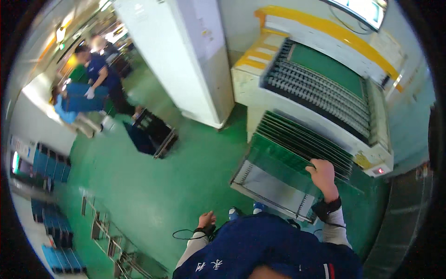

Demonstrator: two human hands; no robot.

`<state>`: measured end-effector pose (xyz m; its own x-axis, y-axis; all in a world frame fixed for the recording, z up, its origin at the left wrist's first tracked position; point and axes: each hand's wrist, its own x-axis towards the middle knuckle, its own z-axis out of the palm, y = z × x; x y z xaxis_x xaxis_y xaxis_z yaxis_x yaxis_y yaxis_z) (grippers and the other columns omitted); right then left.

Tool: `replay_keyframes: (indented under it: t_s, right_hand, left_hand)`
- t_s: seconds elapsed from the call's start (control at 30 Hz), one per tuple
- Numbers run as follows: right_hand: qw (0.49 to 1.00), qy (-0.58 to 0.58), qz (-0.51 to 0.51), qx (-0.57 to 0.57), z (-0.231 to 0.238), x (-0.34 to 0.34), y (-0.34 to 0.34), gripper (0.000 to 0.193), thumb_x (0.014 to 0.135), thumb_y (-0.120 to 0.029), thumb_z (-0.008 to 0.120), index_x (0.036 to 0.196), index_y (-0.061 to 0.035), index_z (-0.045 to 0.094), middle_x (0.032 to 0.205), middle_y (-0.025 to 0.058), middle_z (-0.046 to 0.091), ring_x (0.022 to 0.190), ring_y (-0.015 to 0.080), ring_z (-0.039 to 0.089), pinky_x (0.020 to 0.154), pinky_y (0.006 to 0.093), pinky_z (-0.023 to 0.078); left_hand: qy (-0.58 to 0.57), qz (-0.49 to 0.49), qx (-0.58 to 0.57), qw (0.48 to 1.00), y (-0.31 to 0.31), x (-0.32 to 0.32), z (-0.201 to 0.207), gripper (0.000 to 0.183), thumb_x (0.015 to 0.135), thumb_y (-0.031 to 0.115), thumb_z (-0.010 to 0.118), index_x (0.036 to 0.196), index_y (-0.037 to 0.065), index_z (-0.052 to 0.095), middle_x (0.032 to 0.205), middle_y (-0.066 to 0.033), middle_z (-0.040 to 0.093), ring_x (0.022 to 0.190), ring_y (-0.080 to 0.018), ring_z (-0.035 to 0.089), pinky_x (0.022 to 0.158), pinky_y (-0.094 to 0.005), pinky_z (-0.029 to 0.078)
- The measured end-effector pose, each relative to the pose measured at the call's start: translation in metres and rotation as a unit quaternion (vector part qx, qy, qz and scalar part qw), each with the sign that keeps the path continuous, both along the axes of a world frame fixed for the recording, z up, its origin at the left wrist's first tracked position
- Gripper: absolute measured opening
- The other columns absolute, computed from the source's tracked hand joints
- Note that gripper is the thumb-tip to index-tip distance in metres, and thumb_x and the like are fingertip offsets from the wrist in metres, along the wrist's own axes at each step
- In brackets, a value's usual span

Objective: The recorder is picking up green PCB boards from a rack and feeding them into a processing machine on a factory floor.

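Note:
My right hand, fingers closed, grips the upper right edge of a flat green panel. That panel leans at the near side of a row of similar upright green panels. They stand in a slotted rack whose pale base shows in front of me. My left hand hangs low, well left of the rack, its fingers curled with nothing visible in them. A dark band and a thin cable circle each wrist.
Beyond the rack stands a roller conveyor machine with another green panel on it. A white pillar rises left of it. Co-workers handle a blue case near a black cart. Metal frames stand lower left.

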<state>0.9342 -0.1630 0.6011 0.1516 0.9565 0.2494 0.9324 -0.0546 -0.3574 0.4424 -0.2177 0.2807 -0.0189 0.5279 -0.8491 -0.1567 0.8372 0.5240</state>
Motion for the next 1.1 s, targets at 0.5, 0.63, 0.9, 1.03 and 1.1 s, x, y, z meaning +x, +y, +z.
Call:
replay_keyframes:
  t_s: [0.5, 0.63, 0.9, 1.03, 1.1]
  right_hand:
    - [0.711, 0.589, -0.215, 0.319, 0.078, 0.119, -0.041, 0.023, 0.085, -0.011, 0.059, 0.105, 0.0002, 0.060, 0.095, 0.0050, 0.062, 0.081, 0.0135, 0.058, 0.073, 0.0270, 0.047]
    - [0.925, 0.273, -0.210, 0.158, 0.051, 0.140, -0.043, 0.025, 0.086, -0.005, 0.055, 0.110, -0.0014, 0.056, 0.107, 0.0086, 0.059, 0.097, 0.0194, 0.055, 0.085, 0.0302, 0.044]
    - [0.538, 0.810, -0.105, 0.207, -0.002, 0.134, 0.004, 0.024, 0.079, -0.007, 0.062, 0.102, -0.0045, 0.055, 0.100, 0.0088, 0.060, 0.095, 0.0227, 0.055, 0.083, 0.0369, 0.044]
    - [0.464, 0.848, -0.175, 0.187, -0.044, 0.137, 0.027, 0.015, 0.078, -0.007, 0.064, 0.090, -0.0066, 0.055, 0.088, 0.0059, 0.059, 0.084, 0.0203, 0.054, 0.079, 0.0349, 0.044]
    - [0.453, 0.857, -0.167, 0.178, -0.061, 0.138, 0.038, 0.013, 0.080, -0.008, 0.064, 0.088, -0.0067, 0.055, 0.087, 0.0066, 0.058, 0.083, 0.0195, 0.054, 0.079, 0.0345, 0.045]
  left_hand:
    - [-0.052, -0.015, 0.032, 0.998, 0.052, 0.036, 0.011, 0.024, 0.084, 0.018, 0.060, 0.099, 0.000, 0.054, 0.075, -0.0079, 0.058, 0.060, -0.0188, 0.056, 0.047, -0.0290, 0.040]
    - [-0.006, -0.027, 0.001, 1.000, 0.058, 0.039, 0.017, 0.027, 0.084, 0.019, 0.060, 0.102, -0.001, 0.054, 0.076, -0.0080, 0.058, 0.060, -0.0189, 0.056, 0.048, -0.0292, 0.041]
    - [-0.004, -0.035, 0.001, 0.999, 0.056, 0.046, 0.015, 0.030, 0.085, 0.021, 0.057, 0.105, -0.001, 0.053, 0.080, -0.0097, 0.060, 0.063, -0.0214, 0.058, 0.050, -0.0296, 0.044]
    - [0.004, -0.038, 0.018, 0.999, 0.055, 0.054, 0.023, 0.028, 0.086, 0.021, 0.056, 0.104, 0.000, 0.053, 0.081, -0.0108, 0.060, 0.064, -0.0226, 0.059, 0.050, -0.0299, 0.044]
    - [-0.028, -0.027, 0.020, 0.999, 0.054, 0.055, 0.020, 0.024, 0.086, 0.021, 0.056, 0.098, 0.000, 0.053, 0.081, -0.0113, 0.060, 0.064, -0.0226, 0.059, 0.049, -0.0304, 0.044]
